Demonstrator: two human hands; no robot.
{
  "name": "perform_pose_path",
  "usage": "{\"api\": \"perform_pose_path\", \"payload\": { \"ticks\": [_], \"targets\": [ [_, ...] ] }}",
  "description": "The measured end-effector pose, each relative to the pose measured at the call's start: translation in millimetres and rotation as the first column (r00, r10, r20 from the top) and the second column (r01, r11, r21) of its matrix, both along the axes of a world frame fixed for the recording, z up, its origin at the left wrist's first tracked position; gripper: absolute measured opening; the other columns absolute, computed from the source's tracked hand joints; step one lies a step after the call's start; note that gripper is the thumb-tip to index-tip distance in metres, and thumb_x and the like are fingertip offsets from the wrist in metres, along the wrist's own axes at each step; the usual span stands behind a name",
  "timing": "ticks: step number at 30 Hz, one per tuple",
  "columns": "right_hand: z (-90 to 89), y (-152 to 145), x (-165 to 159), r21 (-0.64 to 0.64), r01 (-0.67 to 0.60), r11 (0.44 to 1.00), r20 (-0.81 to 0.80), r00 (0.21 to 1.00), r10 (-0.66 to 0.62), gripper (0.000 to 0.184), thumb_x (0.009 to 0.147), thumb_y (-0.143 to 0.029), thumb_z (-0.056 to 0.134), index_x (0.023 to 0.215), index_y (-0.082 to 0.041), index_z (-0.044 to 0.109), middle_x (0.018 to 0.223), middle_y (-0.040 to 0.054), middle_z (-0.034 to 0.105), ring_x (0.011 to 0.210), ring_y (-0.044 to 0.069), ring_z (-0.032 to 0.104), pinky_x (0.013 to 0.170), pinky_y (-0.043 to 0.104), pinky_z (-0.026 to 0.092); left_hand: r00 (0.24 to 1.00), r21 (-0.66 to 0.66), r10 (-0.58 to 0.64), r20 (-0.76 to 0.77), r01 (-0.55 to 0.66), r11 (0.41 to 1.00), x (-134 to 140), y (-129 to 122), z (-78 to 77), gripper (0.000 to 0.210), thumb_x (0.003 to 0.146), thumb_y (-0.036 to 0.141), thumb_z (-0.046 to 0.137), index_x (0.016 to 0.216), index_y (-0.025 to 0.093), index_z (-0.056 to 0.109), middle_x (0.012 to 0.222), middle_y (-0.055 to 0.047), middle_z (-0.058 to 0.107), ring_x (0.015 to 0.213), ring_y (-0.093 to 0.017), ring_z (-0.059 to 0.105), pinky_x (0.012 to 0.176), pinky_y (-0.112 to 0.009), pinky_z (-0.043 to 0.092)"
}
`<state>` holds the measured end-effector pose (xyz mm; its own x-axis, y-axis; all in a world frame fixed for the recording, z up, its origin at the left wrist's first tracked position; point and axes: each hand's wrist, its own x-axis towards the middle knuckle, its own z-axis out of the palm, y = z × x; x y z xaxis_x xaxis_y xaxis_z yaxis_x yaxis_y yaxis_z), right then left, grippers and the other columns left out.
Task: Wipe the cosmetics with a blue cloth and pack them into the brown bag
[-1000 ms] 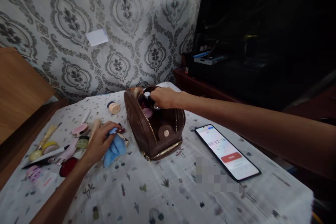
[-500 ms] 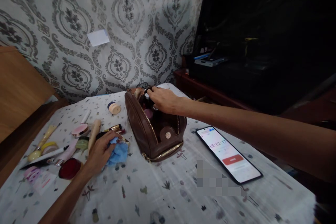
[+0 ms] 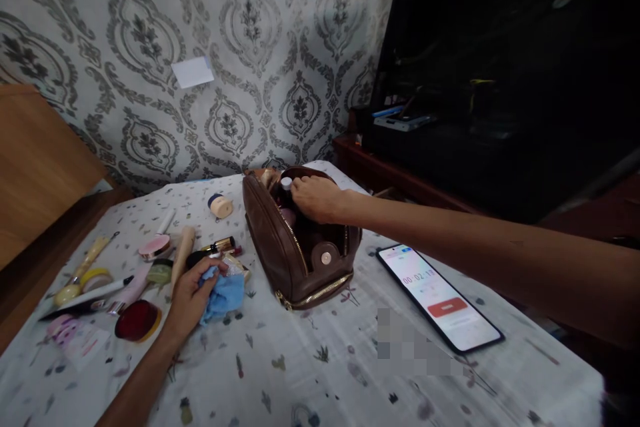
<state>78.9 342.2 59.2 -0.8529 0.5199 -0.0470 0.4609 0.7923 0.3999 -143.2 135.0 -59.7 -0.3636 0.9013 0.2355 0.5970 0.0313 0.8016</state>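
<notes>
Brown bag (image 3: 270, 240), unzipped on the surface (image 3: 280, 387): best to guide the right hand (image 3: 319, 199) clear of the zip (image 3: 297, 245) (no telling whether gripping anything inside), with blue cloth (image 3: 224, 297) pinched in the left hand (image 3: 191, 293) outside.

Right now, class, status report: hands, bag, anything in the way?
Left hand holding blue cloth. Right hand at mouth of brown bag, grip unclear. Brown bag open; right hand partly blocks view inside.

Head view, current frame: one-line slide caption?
Right hand in an open brown makeup bag; left hand holding a blue cloth.
</notes>
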Motion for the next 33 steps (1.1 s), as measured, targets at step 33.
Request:
{"api": "perform_pose_path", "payload": {
  "ticks": [33],
  "targets": [
    [7.7,12,-1,-0.263,0.058,0.963,-0.205,0.972,-0.115,0.061,0.087,-0.024,0.071,0.138,-0.008,0.043,0.131,0.0206,0.052,0.118,0.030,0.061,0.097,0.036,0.047,0.997,0.017,0.025,0.079,-0.026,1.000,0,0,-5.0,0.025,0.085,0.043,0.058,0.085,0.020,0.069,0.084,-0.003,0.069,0.080,-0.020,0.063,0.071,-0.027,0.050]
  ]
}}
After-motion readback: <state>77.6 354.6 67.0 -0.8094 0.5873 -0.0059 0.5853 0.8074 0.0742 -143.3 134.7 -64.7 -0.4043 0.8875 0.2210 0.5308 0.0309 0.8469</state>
